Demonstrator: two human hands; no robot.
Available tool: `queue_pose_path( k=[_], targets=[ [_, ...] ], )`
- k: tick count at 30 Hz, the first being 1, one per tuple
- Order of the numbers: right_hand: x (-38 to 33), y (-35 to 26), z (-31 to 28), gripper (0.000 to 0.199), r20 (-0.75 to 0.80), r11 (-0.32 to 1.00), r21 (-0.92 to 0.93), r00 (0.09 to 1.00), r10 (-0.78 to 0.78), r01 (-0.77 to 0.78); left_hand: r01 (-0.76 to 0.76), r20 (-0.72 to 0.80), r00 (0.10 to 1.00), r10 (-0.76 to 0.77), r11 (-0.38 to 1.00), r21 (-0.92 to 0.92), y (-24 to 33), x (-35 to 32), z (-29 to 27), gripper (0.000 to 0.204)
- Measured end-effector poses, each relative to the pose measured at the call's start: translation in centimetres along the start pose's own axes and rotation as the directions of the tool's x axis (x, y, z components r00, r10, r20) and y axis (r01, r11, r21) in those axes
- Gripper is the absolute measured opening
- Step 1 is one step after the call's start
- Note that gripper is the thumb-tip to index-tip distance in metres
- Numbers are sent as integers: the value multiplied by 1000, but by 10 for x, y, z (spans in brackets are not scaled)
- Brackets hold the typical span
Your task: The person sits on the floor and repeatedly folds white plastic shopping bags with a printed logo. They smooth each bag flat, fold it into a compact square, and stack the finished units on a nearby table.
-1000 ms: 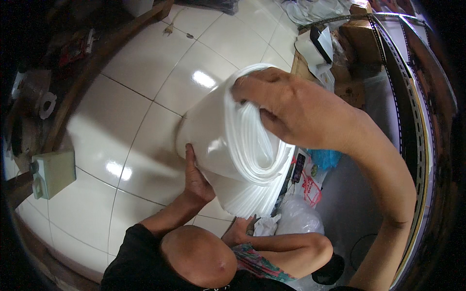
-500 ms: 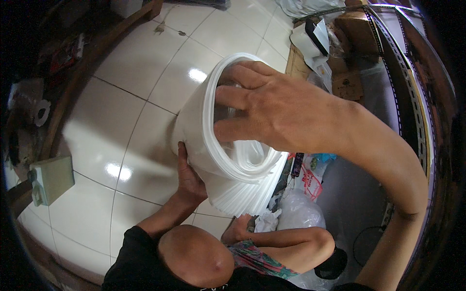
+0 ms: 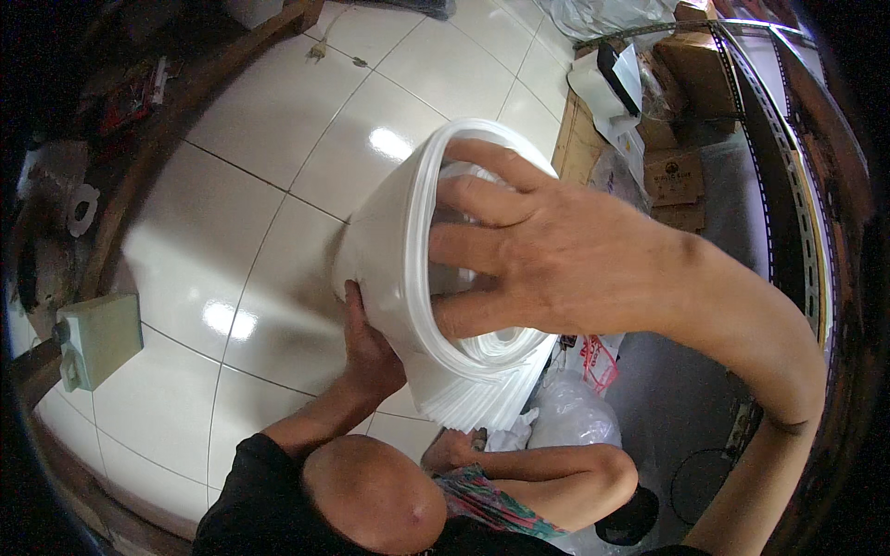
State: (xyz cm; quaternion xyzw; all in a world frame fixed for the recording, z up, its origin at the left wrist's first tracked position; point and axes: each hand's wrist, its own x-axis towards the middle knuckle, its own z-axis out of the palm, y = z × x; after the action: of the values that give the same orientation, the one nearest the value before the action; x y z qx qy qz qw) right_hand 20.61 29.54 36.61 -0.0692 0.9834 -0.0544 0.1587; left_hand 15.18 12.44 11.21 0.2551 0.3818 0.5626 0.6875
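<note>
A thick roll of translucent white plastic sheets (image 3: 380,241) is held up in front of me, tilted, with its layered round end facing right. Many loose sheet edges fan out along its lower side. My left hand (image 3: 373,347) grips the roll from outside at the lower left; the thumb shows, while the other fingers are hidden under it. My right hand (image 3: 547,255) reaches over from the right into the hollow end. Its fingers are spread apart inside the rim, and the tips are partly hidden within the roll.
My bent knees frame the lower middle. Near my foot lies a clear plastic bag bundle (image 3: 575,408). Cardboard boxes (image 3: 681,176) and a white and black object (image 3: 603,88) stand at the right beside a perforated metal rack (image 3: 760,120). A pale green box (image 3: 102,341) is at the left.
The roll has shifted slightly right and down in the picture. My right hand has moved downward with it, and its fingers are spread wider inside the rim. The left hand keeps its grip.
</note>
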Motion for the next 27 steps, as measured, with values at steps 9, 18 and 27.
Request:
queue_pose_path(
  k=[9,18,27],
  targets=[
    [9,13,19,18,-183,993,-120,983,-32,10,-270,54,963,265,933,238,-8,5,-4,61],
    [-8,10,-39,55,-473,980,174,864,172,-100,231,127,963,-238,488,-842,11,13,3,86],
    [45,-17,18,74,-597,920,147,710,375,-363,-389,-18,921,389,921,-32,-27,13,-6,67]
  ],
)
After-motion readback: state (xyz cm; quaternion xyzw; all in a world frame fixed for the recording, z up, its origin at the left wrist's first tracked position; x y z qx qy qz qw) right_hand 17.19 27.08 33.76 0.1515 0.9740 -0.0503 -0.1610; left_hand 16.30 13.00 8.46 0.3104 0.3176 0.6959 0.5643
